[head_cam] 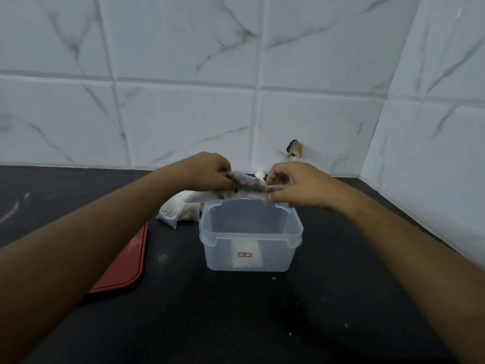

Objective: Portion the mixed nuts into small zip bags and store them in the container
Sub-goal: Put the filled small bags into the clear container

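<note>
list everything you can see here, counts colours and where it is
zip bag: one, clear with dark contents, held over the container's back edge
container: one, clear plastic, lid off, centre of the countertop
label: one, white, on the container's front wall
filled bags: count unclear, clear with brownish contents, lying behind-left of the container
red lid: one, red, flat on the countertop at left, partly under the left arm
countertop: one, black, speckled
wall tiles: several, white with grey veins, behind and at right
chipped spot: one, brown, low on the wall
left hand: pinches the zip bag's left end
right hand: pinches its right end
</note>
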Motion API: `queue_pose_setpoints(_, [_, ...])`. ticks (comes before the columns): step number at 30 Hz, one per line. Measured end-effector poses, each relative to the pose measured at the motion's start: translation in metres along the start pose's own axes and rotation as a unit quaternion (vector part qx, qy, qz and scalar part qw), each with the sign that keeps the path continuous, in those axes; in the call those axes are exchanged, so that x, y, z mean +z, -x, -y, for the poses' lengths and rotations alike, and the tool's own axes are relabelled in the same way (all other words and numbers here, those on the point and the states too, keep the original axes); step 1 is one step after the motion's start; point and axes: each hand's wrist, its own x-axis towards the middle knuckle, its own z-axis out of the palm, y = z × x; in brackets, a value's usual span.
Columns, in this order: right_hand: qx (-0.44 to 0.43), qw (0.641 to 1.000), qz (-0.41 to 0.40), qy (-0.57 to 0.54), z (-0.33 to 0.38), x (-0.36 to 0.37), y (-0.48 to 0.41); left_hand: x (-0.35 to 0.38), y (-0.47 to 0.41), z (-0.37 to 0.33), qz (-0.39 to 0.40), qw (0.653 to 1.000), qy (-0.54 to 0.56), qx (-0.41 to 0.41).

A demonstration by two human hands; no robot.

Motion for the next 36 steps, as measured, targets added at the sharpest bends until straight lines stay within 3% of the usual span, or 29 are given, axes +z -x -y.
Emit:
queue_pose_setpoints(5, [0.0,0.979,-0.061,0.196,0.019,0.014,0.002,0.001,-0.003,-0.022,-0.042,0.996,-0.058,-0.053])
queue_pose_setpoints(13, [0.041,0.98,-0.029,0.191,0.04,0.025,-0.006,0.006,-0.001,-0.044,0.03,0.992,-0.037,-0.114])
queue_pose_setpoints(19, [0.065,0.977,-0.003,0.201,0.038,0.049,-0.012,0.018,0.007,-0.051,0.058,0.993,0.0,-0.105])
queue_pose_setpoints(23, [0.067,0.972,0.006,0.226,0.031,0.065,-0.013,0.023,0.01,-0.05,0.169,0.977,0.071,-0.106])
queue_pose_setpoints(29, [0.06,0.959,0.081,0.265,0.029,0.06,-0.008,0.049,0.008,-0.052,0.204,0.968,-0.133,-0.059])
queue_pose_setpoints(31, [0.058,0.964,0.099,0.242,0.03,0.053,-0.006,0.042,0.01,-0.055,0.223,0.962,-0.151,-0.046])
queue_pose_setpoints(33, [0.009,0.97,0.064,0.235,0.034,0.043,-0.003,0.028,0.013,-0.058,0.209,0.966,-0.152,-0.018])
queue_pose_setpoints(36, [-0.028,0.975,0.066,0.209,0.04,0.034,0.001,0.02,0.018,-0.06,0.24,0.965,-0.102,0.0])
